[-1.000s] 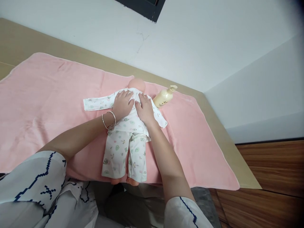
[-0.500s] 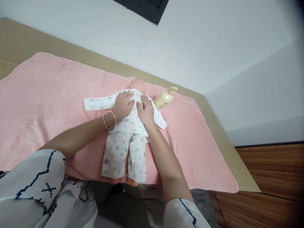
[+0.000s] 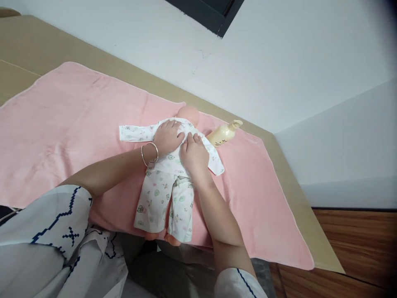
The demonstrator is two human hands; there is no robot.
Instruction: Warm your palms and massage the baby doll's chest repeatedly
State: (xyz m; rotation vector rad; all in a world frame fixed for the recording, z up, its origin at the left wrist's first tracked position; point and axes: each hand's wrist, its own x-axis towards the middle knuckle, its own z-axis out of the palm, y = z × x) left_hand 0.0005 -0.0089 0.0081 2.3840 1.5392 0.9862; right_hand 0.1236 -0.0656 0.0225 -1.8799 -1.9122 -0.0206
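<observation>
The doll [image 3: 158, 190] lies face down, so its face is hidden; only the back of the head shows. Its hands are lost inside the sleeves [image 3: 136, 132], and just the toes of 2 feet peek out below the trouser legs [image 3: 182, 207]. The left hand [image 3: 168, 137] and right hand [image 3: 195, 154] cover its upper back, palms unseen; whether the right fingers [image 3: 190, 138] pinch the cloth cannot be told. The bottle [image 3: 223, 135] has its base hidden behind the doll, and its print is too small to read. The towel [image 3: 62, 124] runs off the left edge, the window frame [image 3: 214, 14] off the top, the shirt [image 3: 46, 240] off the bottom
</observation>
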